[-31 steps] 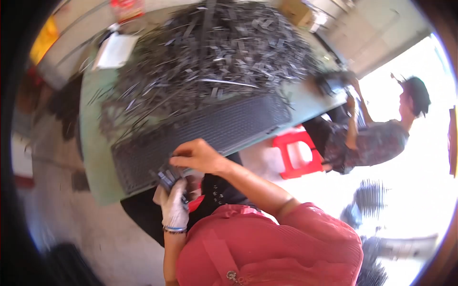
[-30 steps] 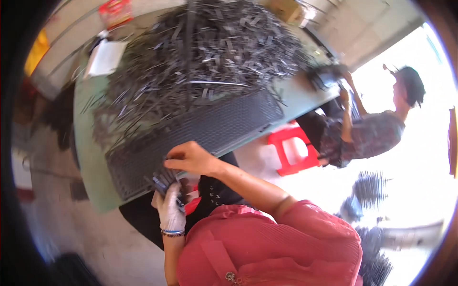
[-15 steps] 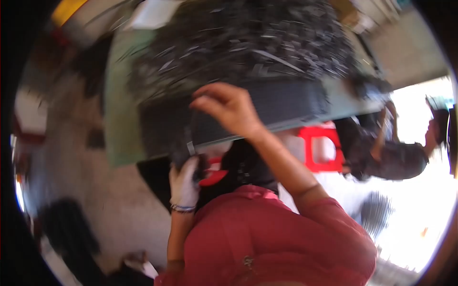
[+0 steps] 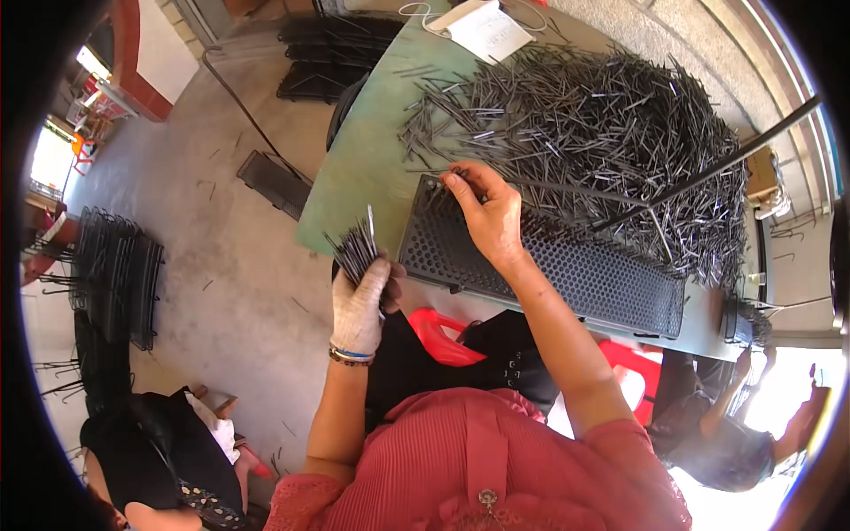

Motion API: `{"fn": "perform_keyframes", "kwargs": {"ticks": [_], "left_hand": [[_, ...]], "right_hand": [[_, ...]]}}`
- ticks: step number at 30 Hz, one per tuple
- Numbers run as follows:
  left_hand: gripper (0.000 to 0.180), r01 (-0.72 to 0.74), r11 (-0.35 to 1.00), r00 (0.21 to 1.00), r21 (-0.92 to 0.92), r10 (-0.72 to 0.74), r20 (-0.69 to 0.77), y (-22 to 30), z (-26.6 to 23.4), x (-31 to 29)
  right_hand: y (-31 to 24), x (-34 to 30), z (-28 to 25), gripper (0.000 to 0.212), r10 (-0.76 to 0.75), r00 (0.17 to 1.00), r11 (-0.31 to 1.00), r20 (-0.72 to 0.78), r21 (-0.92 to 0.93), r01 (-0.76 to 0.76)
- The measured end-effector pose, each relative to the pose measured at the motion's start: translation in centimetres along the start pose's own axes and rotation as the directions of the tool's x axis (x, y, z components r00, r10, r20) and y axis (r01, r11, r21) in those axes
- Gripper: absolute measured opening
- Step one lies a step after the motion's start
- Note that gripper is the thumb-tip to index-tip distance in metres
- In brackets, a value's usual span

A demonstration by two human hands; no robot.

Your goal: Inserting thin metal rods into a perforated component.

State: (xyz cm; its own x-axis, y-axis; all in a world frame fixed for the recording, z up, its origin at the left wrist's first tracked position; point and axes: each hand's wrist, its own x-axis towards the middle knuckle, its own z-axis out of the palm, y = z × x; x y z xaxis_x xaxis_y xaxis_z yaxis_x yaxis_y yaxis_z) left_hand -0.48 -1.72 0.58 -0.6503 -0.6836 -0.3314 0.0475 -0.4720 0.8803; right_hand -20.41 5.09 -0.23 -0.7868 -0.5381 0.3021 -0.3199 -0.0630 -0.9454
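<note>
My left hand [image 4: 359, 308], in a pale glove, is closed around an upright bundle of thin black rods [image 4: 357, 250] off the table's near left edge. A perforated black tray [image 4: 567, 279] lies along the table's near side, its top full of round holes. Over the tray's left end is my bare right hand [image 4: 492, 221], thumb and fingers pinched together. Dark rod-like bits show at those fingertips, partly hidden by the fingers. Beyond the tray spreads a large heap of loose black rods [image 4: 611, 133]. Many rods stand along the tray's far edge.
The green table [image 4: 354, 190] carries a white paper [image 4: 485, 31] at its far end. A long dark bar [image 4: 717, 168] slants across the heap. Red stools [image 4: 443, 336] stand below the table edge. Black racks [image 4: 115, 274] stack on the left floor. Another person [image 4: 717, 434] works at right; one sits lower left.
The view has turned and sharpened from a blur, so the table now slants across it. My left hand still grips the bundle, and my right hand now reaches the tray's left end.
</note>
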Motion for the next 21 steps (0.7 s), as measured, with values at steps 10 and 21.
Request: {"fn": "perform_keyframes", "kwargs": {"ticks": [10,21], "left_hand": [[0.029,0.182,0.983,0.973,-0.011,-0.178,0.147,0.4,-0.1,1.1],[0.023,0.318,0.945,0.929,-0.071,-0.296,0.221,-1.7,0.3,-2.1]], "right_hand": [[-0.7,-0.9,0.6,0.020,-0.146,0.988,0.956,0.053,-0.251,0.155],[-1.0,-1.0,0.5,0.020,-0.489,0.817,0.633,0.304,-0.521,0.573]]}}
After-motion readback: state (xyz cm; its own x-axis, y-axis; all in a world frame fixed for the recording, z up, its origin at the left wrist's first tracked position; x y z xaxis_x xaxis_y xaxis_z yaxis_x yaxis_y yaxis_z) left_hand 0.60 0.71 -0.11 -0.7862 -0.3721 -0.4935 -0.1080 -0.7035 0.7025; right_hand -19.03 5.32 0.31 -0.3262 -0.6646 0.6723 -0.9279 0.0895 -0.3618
